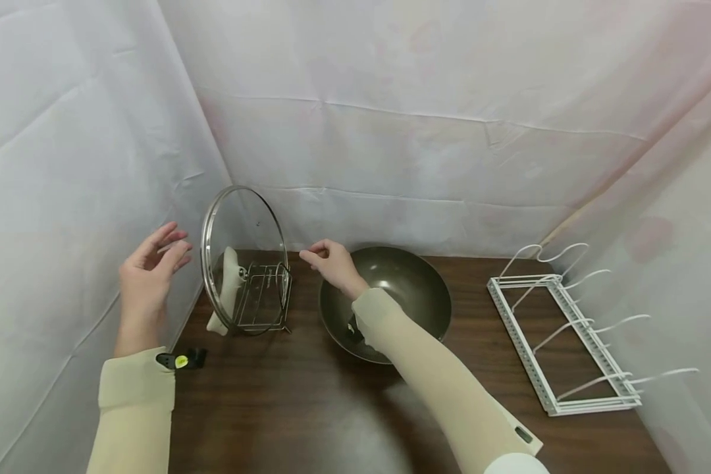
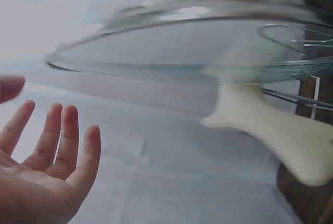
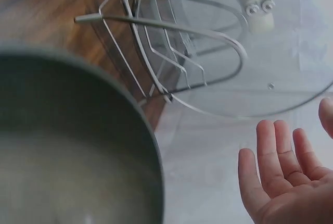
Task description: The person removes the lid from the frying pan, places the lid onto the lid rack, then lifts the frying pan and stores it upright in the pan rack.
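Note:
A large round glass lid [image 1: 249, 224] with a metal rim stands on edge in a wire rack [image 1: 283, 328]. Its cream handle [image 1: 231, 283] faces left. My left hand [image 1: 145, 276] is raised beside the lid's left side, palm towards it, with its fingers loosely bent and holding nothing. On the other side, my right hand [image 1: 334, 266] hovers above the far left rim of a dark wok [image 1: 403, 296], also holding nothing. Both wrist views show a gap between the fingers and the lid. My right forearm covers part of the wok.
A white metal rack [image 1: 521, 352] with several curved wire dividers lies on the right of the brown wooden table [image 1: 261, 421]. A pale handle end [image 1: 527, 436] with a slot shows beside my right sleeve. White cloth hangs [image 1: 391, 151] behind and along both sides.

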Demonstrator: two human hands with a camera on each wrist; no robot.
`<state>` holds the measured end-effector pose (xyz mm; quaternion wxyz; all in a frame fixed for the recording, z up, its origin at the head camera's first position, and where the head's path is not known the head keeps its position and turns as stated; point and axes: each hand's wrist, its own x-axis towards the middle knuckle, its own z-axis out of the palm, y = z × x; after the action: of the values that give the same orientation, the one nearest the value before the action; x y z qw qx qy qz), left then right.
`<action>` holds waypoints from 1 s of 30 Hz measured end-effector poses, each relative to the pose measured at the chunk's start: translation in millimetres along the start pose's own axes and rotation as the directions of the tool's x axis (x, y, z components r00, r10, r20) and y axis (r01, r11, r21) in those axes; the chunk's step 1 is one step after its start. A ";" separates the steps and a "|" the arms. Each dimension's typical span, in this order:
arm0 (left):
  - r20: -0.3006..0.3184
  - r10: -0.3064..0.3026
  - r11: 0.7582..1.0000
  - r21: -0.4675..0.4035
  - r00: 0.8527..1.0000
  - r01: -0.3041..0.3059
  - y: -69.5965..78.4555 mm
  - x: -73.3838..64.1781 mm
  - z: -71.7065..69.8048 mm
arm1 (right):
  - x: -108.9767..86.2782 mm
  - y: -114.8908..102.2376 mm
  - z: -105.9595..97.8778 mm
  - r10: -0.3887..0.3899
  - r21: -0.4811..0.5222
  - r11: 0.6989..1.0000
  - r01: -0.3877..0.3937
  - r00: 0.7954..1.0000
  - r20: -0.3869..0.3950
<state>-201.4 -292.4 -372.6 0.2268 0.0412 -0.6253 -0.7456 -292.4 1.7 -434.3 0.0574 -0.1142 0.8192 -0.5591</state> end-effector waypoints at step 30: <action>0.333 0.338 0.790 0.407 0.880 -0.458 47.7 -26.4 70.4 | -53.5 1.1 -121.0 -0.035 -0.247 0.969 0.026 0.999 -0.032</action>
<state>-188.4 -223.3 -318.0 0.2842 -0.1297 -0.8056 -0.5034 -267.6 124.8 -392.6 0.0194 -0.1231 0.8813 -0.4559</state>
